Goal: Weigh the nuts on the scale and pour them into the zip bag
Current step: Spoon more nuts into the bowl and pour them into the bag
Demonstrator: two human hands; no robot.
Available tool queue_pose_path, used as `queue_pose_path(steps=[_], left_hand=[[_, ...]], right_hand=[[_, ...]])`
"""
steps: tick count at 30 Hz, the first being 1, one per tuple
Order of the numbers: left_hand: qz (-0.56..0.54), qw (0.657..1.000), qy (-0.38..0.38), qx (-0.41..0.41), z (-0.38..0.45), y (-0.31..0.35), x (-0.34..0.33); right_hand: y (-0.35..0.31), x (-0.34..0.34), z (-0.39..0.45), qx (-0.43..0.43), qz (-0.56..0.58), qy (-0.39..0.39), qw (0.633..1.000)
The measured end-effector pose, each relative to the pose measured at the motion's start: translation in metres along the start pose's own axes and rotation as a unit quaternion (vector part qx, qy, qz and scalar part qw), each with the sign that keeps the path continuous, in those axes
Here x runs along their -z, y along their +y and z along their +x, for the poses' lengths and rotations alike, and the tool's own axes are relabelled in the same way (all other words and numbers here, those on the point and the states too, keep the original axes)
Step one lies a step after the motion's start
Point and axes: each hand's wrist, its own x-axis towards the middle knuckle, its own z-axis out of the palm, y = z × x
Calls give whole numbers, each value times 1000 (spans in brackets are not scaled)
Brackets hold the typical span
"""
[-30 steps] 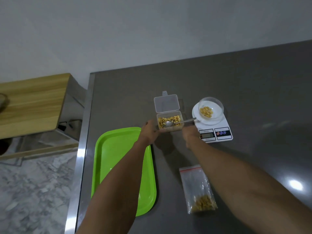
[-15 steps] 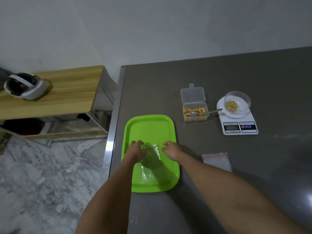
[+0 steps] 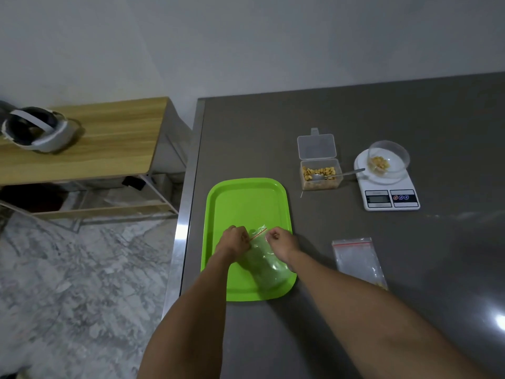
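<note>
Both hands have left the nut container and the scale and now work over the green tray (image 3: 247,203) at the left edge of the desk (image 3: 355,110). The left hand (image 3: 234,240) and the right hand (image 3: 281,242) each pinch one side of the mouth of an empty zip bag (image 3: 263,259), fingers curled on its red strip. I judge that weighing has stopped for now and the bag is being opened to receive the nuts.

The nuts to pour are in the clear bowl (image 3: 389,160), which stands on the white kitchen scale (image 3: 386,191) toward the far right of the desk, well apart from the hands. A spoon (image 3: 337,175) rests in the open plastic container (image 3: 321,173) of nuts, just left of the scale, its handle reaching toward the scale. A second zip bag (image 3: 356,259) lies flat to the right of the tray, partly hidden by the right forearm. A headset (image 3: 37,129) sits on the wooden side table (image 3: 109,138).

Nothing blocks the way from the tray to the bowl, except the spoon handle close to the bowl.
</note>
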Motion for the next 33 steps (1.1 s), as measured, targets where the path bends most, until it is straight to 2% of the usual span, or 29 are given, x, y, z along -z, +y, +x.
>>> queue_pose_path(steps=[6,11,17,22,25,27,29,33], left_hand=[[-218,975,2,-33,8,57,33],[-313,945,-35,-84,7,113,49],[-378,916,-57,-120,-2,171,51],[-371,919,-69,-114,-4,209,47],[-359,926,-44,-107,-2,229,39],[-351,931,1,-96,1,240,33],[-339,936,38,-85,1,249,26],[-334,936,65,-93,-2,266,18]], right_hand=[[-26,55,9,64,-2,52,997],[-35,113,4,96,-47,89,990],[-39,176,-15,145,-90,120,978],[-36,215,-24,170,-105,110,974],[-32,234,-29,195,-140,191,952],[-32,244,-32,211,-95,245,942],[-35,253,-34,198,-33,213,956],[-36,264,-35,160,-51,119,979]])
